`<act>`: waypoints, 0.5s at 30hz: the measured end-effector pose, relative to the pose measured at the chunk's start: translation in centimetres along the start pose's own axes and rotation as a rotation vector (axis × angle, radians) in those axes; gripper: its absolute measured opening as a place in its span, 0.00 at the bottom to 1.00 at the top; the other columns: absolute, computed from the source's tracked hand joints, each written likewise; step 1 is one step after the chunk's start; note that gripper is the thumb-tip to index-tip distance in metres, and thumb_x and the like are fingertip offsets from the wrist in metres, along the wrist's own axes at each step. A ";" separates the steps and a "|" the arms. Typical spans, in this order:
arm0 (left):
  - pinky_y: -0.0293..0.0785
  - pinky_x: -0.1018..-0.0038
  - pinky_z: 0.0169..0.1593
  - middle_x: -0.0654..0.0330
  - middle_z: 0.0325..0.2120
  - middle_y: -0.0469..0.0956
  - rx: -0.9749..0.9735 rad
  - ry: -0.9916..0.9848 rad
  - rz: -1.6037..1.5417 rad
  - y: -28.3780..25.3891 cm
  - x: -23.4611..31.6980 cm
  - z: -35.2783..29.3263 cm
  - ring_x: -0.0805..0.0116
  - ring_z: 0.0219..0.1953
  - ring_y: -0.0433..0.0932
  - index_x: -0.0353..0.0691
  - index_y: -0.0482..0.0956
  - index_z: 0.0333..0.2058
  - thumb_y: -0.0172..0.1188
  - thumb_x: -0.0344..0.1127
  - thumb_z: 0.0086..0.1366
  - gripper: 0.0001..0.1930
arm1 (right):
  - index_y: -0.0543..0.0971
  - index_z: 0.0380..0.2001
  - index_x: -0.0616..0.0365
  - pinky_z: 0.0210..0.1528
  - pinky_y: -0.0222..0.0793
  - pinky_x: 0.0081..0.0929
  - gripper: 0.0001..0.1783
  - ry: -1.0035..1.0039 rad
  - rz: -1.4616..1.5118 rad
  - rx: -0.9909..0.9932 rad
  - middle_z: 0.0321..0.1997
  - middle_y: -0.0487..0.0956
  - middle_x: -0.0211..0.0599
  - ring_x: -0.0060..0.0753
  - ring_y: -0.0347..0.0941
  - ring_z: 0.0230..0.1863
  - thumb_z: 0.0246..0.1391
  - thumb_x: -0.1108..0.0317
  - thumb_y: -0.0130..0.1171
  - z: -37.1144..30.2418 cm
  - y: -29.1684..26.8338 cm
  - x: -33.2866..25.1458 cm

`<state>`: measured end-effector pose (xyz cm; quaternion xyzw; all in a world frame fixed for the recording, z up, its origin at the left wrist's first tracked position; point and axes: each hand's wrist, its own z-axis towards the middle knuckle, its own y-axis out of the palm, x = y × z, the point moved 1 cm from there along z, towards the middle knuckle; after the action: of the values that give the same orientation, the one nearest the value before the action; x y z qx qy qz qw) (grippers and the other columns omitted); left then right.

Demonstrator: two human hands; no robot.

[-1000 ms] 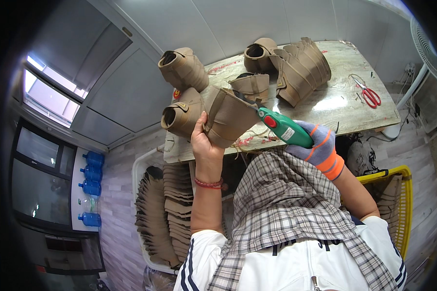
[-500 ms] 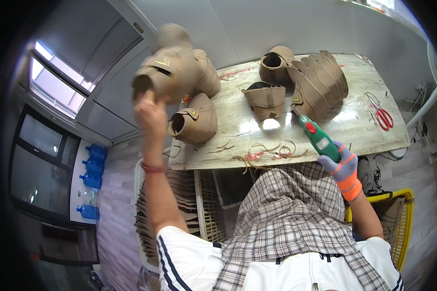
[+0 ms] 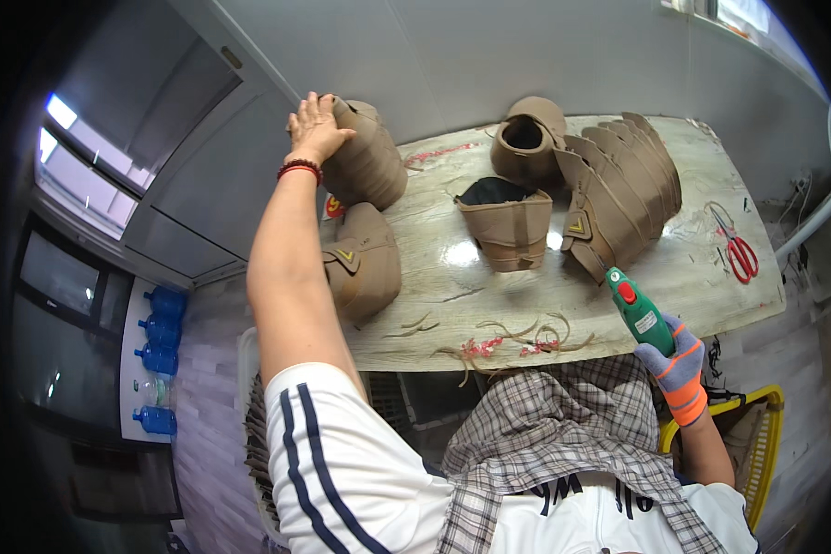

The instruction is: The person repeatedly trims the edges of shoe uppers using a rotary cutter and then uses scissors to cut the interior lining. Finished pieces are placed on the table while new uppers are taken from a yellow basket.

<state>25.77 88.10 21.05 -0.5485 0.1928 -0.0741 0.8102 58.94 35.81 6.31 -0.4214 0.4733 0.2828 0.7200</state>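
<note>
My left hand (image 3: 316, 127) lies flat on the boot (image 3: 365, 164) at the table's (image 3: 434, 305) far-left corner; my right hand (image 3: 676, 369) (gloved) grips the tool (image 3: 639, 309), tip toward the stack (image 3: 619, 189).

Left hand (image 3: 316, 126) rests on a brown boot upper (image 3: 367, 162) — gloved right hand (image 3: 679, 369) grips a green tool (image 3: 639, 312).

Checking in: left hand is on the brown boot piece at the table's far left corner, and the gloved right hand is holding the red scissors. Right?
Not quite. In the head view the gloved right hand holds a green handheld tool; the red scissors lie untouched on the table. The left hand does rest on the brown boot piece.
</note>
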 end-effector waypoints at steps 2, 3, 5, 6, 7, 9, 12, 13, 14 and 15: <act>0.37 0.46 0.69 0.47 0.67 0.46 0.220 0.031 -0.022 0.3 -0.3 0.3 0.47 0.70 0.43 0.51 0.52 0.66 0.63 0.45 0.57 0.41 | 0.76 0.46 0.66 0.39 0.72 0.21 0.27 0.004 -0.040 0.015 0.33 0.81 0.34 0.19 0.74 0.33 0.42 0.67 0.72 0.1 -0.2 0.1; 0.37 0.46 0.69 0.46 0.67 0.46 0.345 0.043 -0.019 0.5 0.9 -0.4 0.46 0.70 0.43 0.51 0.52 0.66 0.63 0.42 0.57 0.40 | 0.76 0.46 0.66 0.38 0.72 0.20 0.27 0.040 -0.029 0.020 0.33 0.81 0.33 0.18 0.73 0.33 0.42 0.68 0.72 0.0 -0.4 0.4; 0.37 0.45 0.68 0.45 0.66 0.47 0.604 0.060 -0.010 0.1 3.5 -3.0 0.45 0.69 0.44 0.50 0.52 0.65 0.61 0.37 0.57 0.39 | 0.76 0.46 0.66 0.35 0.71 0.18 0.27 0.072 -0.013 0.021 0.32 0.81 0.33 0.17 0.73 0.31 0.43 0.67 0.72 -0.5 -0.8 1.1; 0.43 0.47 0.67 0.43 0.62 0.53 0.680 0.054 -0.001 0.2 4.4 -4.5 0.44 0.67 0.49 0.47 0.54 0.63 0.59 0.29 0.55 0.37 | 0.76 0.47 0.66 0.35 0.71 0.18 0.27 0.081 0.031 0.015 0.32 0.81 0.33 0.16 0.73 0.31 0.43 0.67 0.72 -0.4 -0.7 1.3; 0.47 0.48 0.65 0.43 0.60 0.55 0.753 0.043 -0.166 0.3 7.6 -7.0 0.44 0.65 0.52 0.45 0.57 0.61 0.60 0.28 0.54 0.35 | 0.76 0.47 0.66 0.35 0.71 0.18 0.27 0.100 0.061 0.031 0.32 0.81 0.33 0.16 0.73 0.30 0.43 0.66 0.72 -0.6 -0.8 1.7; 0.60 0.55 0.56 0.46 0.48 0.64 0.895 -0.076 -0.517 1.9 11.8 -12.1 0.52 0.53 0.64 0.38 0.64 0.49 0.62 0.25 0.52 0.25 | 0.76 0.47 0.65 0.34 0.72 0.18 0.27 0.077 0.087 0.050 0.31 0.81 0.33 0.16 0.73 0.30 0.44 0.65 0.73 -0.9 -0.6 2.3; 0.67 0.72 0.27 0.65 0.22 0.66 0.229 -0.929 -1.988 9.5 18.9 -21.7 0.70 0.22 0.66 0.40 0.66 0.37 0.63 0.36 0.61 0.14 | 0.76 0.46 0.66 0.34 0.72 0.18 0.26 0.080 0.087 0.079 0.31 0.81 0.33 0.17 0.74 0.30 0.45 0.65 0.72 -1.5 -0.8 2.4; 0.66 0.73 0.21 0.66 0.18 0.65 -0.019 -1.109 -2.327 9.7 22.3 -25.0 0.71 0.18 0.66 0.41 0.68 0.37 0.64 0.42 0.61 0.16 | 0.76 0.46 0.66 0.34 0.73 0.19 0.26 0.063 0.050 0.083 0.31 0.82 0.34 0.17 0.75 0.30 0.44 0.64 0.72 -1.7 -1.1 2.5; 0.72 0.69 0.33 0.63 0.24 0.71 -0.203 -1.029 -2.515 10.4 24.4 -27.7 0.67 0.27 0.71 0.40 0.70 0.39 0.65 0.48 0.59 0.20 | 0.77 0.46 0.66 0.34 0.73 0.19 0.27 0.055 0.052 0.088 0.31 0.82 0.34 0.17 0.75 0.30 0.44 0.63 0.73 -1.7 -1.2 2.4; 0.70 0.65 0.40 0.62 0.28 0.73 -0.339 -1.179 -2.632 10.2 26.6 -27.9 0.65 0.33 0.71 0.41 0.71 0.40 0.66 0.49 0.59 0.21 | 0.77 0.46 0.65 0.34 0.73 0.19 0.27 0.053 0.046 0.088 0.31 0.82 0.34 0.17 0.75 0.30 0.44 0.63 0.73 -1.9 -1.3 2.4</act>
<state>38.16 59.26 -3.51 -0.3625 -0.7888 -0.4945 0.0435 60.15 33.56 4.18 -0.3858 0.5138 0.2669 0.7183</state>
